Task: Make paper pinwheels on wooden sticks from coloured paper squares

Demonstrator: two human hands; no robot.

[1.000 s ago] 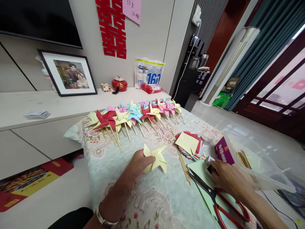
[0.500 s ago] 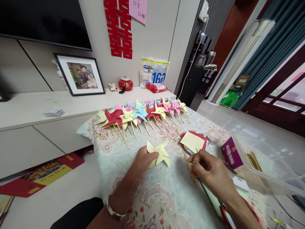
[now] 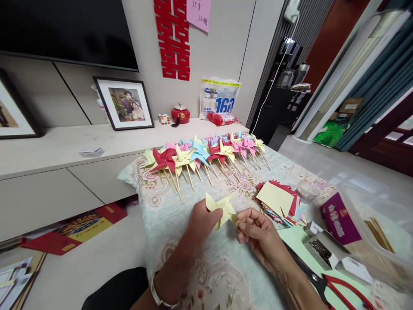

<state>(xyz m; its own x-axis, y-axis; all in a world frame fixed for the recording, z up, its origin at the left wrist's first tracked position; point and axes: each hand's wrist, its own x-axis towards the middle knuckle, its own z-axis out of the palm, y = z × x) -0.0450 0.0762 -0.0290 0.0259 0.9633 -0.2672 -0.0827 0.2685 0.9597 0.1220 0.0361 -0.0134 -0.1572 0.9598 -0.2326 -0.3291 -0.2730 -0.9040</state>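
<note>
My left hand (image 3: 204,221) grips a pale yellow paper pinwheel (image 3: 222,209), its thumb pressed across the folded blades. Close by the pinwheel's right corner is my right hand (image 3: 260,237), thumb and fingertips pinched together. Whatever the pinch holds is too small or hidden to make out. Beyond both hands, finished pinwheels on sticks (image 3: 200,154) in red, yellow, blue and pink lie in rows across the cloth-covered table (image 3: 206,275). A stack of coloured paper squares (image 3: 275,197), yellow on top, sits past the right hand.
Red-handled scissors (image 3: 318,280) lie at the right, beside a small open box of dark metal pieces (image 3: 319,250). Behind them stand a clear plastic bin (image 3: 374,215) with sticks (image 3: 380,234) and a round clear container (image 3: 308,190). A cabinet ledge (image 3: 125,144) borders the far side.
My right hand has moved left, from beside the paper stack to the pinwheel's edge. The pinwheel stays in my left hand. The view has turned slightly left, and the scissors and small box now show.
</note>
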